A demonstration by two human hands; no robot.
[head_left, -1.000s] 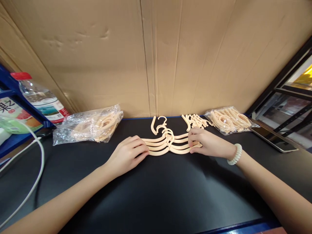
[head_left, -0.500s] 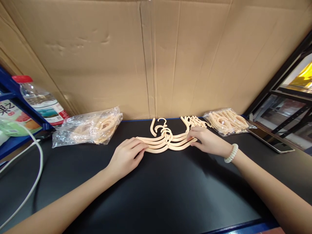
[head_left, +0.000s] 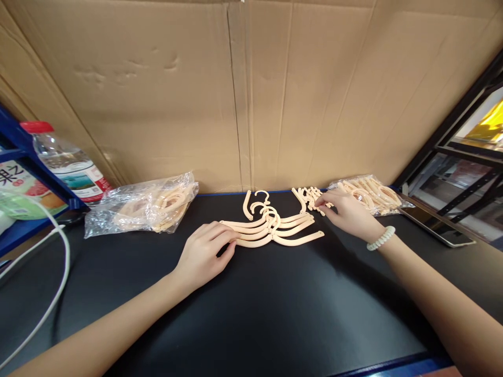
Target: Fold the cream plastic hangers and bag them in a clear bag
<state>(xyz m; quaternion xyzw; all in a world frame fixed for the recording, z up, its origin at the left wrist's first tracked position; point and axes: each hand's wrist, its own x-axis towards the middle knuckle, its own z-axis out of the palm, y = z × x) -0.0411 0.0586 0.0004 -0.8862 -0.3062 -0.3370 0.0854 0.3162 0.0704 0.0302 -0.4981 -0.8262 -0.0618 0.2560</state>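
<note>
Steadying mid-frame hangers (head_left: 293, 242) needs a light left hand (head_left: 204, 256), grip unclear; right hand (head_left: 348, 212), fingers apart, hovers by small pieces (head_left: 312, 197).

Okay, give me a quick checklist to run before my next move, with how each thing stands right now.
1. Left hand on the hangers: ok, it touches them at their left ends.
2. Right hand clear of the hangers: ok, it is beyond their right ends, at the pile of small pieces.
3. Piece gripped in the right hand: cannot tell, the fingertips meet the pile.
4. Right ends of the hangers lined up: not ok, the nearest one sticks out farther right, with a gap behind it.
5. Bottle capped: ok, the red cap is on.
</note>
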